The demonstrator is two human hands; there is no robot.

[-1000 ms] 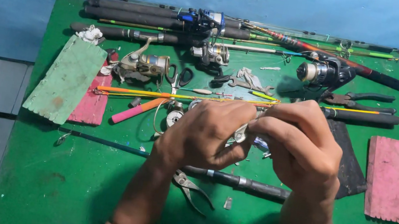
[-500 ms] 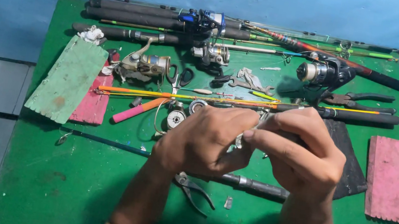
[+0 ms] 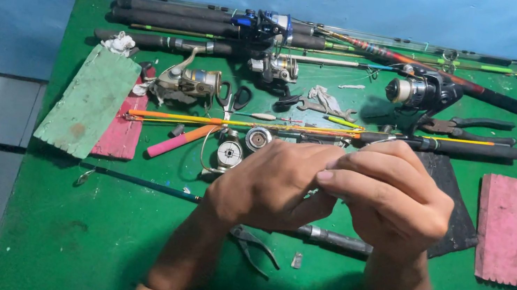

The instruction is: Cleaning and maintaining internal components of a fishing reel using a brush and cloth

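The left hand (image 3: 272,186) and right hand (image 3: 392,190) are pressing together above the green table (image 3: 78,241), pinching a small part mostly hidden between their fingers, which risks dropping among the fishing reels (image 3: 188,79) if fingertip pressure slackens.

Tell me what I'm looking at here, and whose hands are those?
The picture comes from a camera worn on a person's head, looking down at their own two hands. The left hand and right hand are pressed together over a green table. They seem to pinch something tiny, but the fingers hide it. On the table lie fishing rods, fishing reels, scissors, pliers, a green board and a pink board. Another rod lies under the hands.
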